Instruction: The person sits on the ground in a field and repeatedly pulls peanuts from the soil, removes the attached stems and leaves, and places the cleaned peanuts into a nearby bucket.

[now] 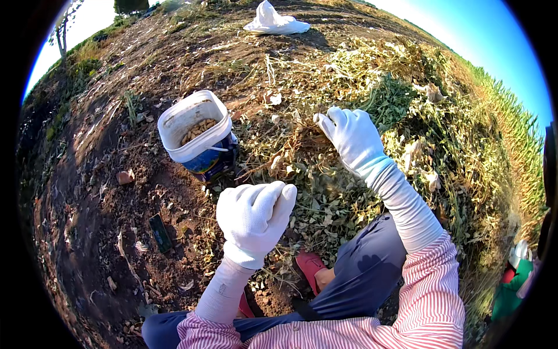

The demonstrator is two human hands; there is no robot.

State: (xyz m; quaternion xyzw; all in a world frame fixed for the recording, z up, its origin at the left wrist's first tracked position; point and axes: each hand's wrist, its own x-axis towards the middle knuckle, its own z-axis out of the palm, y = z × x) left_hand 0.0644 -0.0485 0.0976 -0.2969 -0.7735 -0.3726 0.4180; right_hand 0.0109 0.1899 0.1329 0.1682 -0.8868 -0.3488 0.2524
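Note:
My left hand [255, 220], in a white knit glove, is curled into a fist low in front of me. Its palm side is hidden, so I cannot see whether anything is inside. Farther forward and right, my gloved right hand [352, 138] is curled around the stems of a dried peanut plant [305, 131], whose roots spread out on its left. Its grip is partly hidden by the glove. Beyond my left hand stands a white plastic bucket [174, 131] with a dark blue printed side. Unshelled peanuts [199, 130] lie in it.
Dried vines [331, 205] cover the ground before my feet and pile up at the right. A dark flat rectangular object [160, 233] lies on the soil at left. Ahead rests a white sack [275, 22]. A red shoe [310, 266] shows below my hands.

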